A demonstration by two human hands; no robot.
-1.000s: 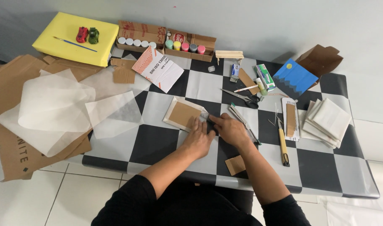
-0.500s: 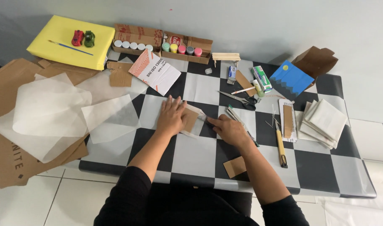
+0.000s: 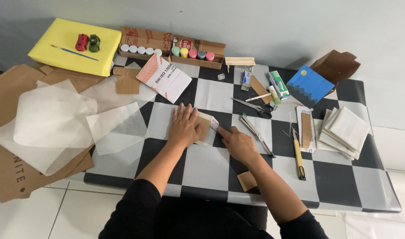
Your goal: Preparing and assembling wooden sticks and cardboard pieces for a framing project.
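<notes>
Checkered black-and-white table (image 3: 211,170) fills the view, crowded with craft stuff. Big brown cardboard sheets (image 3: 9,175) hang off its left side, with translucent tracing paper (image 3: 52,121) spread over them and onto the table. Yellow block (image 3: 65,55) at back left carries a red toy car (image 3: 81,42), a green toy car (image 3: 94,43) and a thin brush (image 3: 74,52). Cardboard paint tray (image 3: 171,44) along the back edge holds round pots in a row. Striped booklet (image 3: 164,78) lies just in front of it. Blue paper box (image 3: 309,85) at back right, open brown box (image 3: 336,65) behind it. Stack of white paper squares (image 3: 344,131) at right edge. Left hand (image 3: 183,126) lies flat, fingers spread, pressing on the cardboard piece (image 3: 204,125) near table centre; no grip, palm down on it. Right hand (image 3: 238,142) just right of the piece, forefinger out and touching its white-wrapped right edge, other fingers curled loosely, holding nothing. Scissors (image 3: 254,107) behind the right hand, a knife (image 3: 256,131) beside it, yellow cutter (image 3: 298,157) further right, next to a white card with a brown strip (image 3: 305,127). Small cardboard square (image 3: 247,180) near the front edge by the right forearm.
</notes>
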